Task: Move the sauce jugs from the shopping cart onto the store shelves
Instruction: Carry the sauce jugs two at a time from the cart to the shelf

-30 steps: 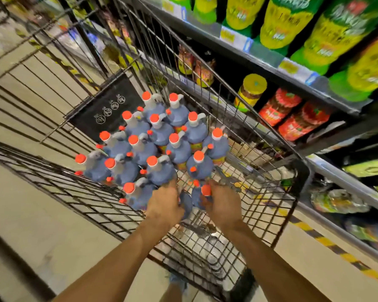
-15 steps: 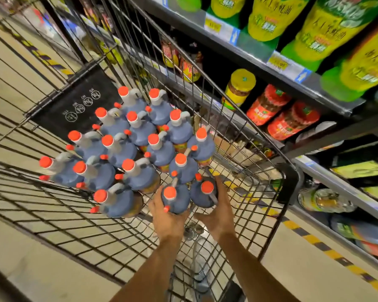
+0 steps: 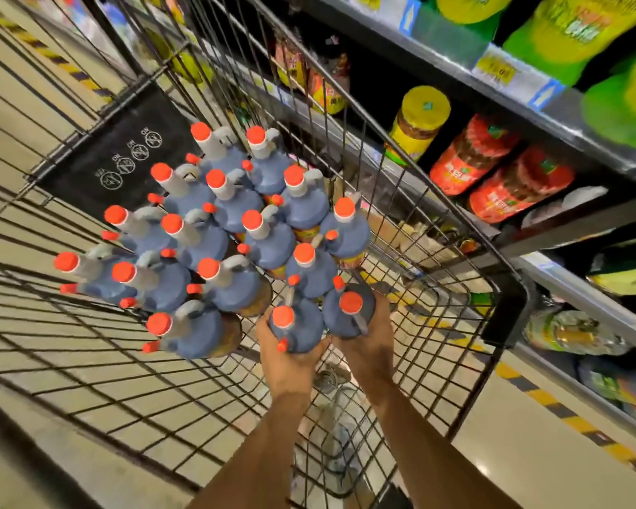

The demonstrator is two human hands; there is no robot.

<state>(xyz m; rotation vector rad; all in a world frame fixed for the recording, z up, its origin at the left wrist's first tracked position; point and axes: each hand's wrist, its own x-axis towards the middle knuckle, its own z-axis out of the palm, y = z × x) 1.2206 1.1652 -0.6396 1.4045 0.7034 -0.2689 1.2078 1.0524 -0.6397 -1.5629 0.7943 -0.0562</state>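
Several dark sauce jugs with orange caps (image 3: 232, 214) stand packed together in the black wire shopping cart (image 3: 89, 347). My left hand (image 3: 291, 358) grips one jug (image 3: 296, 328) from below at the near edge of the group. Right beside it, my right hand (image 3: 373, 339) grips a second jug (image 3: 347, 310). Both held jugs sit slightly above the cart floor, close to the others. The store shelves (image 3: 456, 64) run along the right side of the cart.
The shelves hold green and yellow pouches (image 3: 573, 27), a yellow-lidded jar (image 3: 417, 123) and red-lidded jars (image 3: 474, 152). The cart's near right rim (image 3: 507, 288) stands between the jugs and the lower shelf. Pale floor with yellow-black tape (image 3: 551, 402) lies below.
Both hands closed around the two nearest jugs and raised them a little. The view has shifted closer to the cart and shelves.
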